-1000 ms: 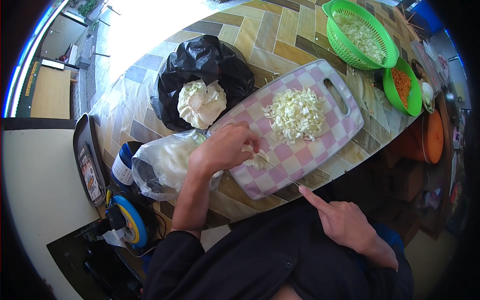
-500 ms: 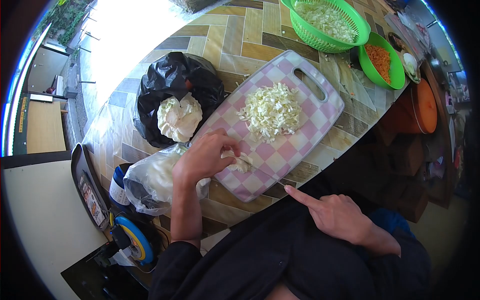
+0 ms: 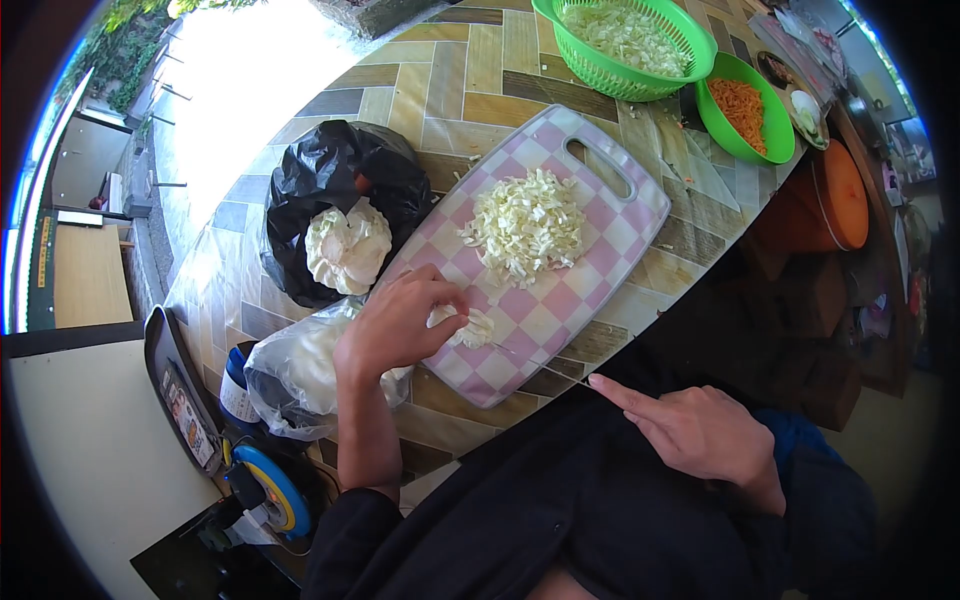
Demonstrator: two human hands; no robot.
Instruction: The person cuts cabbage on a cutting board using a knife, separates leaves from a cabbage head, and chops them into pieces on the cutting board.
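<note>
My right hand is closed round a knife, its index finger stretched along the top. The thin knife blade reaches left over the near edge of the pink and white checked cutting board. My left hand has its fingers curled down on a small pale piece of cabbage at the board's left end, near the blade tip. A heap of chopped cabbage lies at the middle of the board. Left of the board, a pale cabbage chunk rests on a black plastic bag.
A clear plastic bag lies beside my left wrist. Beyond the board stand a green basket of chopped cabbage and a green bowl of orange shreds. A dark tray, a blue and yellow roll and an orange container are farther out.
The view has shifted, so the board and bags appear farther left. The knife has slid slightly outward to the right with my right hand. My left hand stays on the cabbage piece.
</note>
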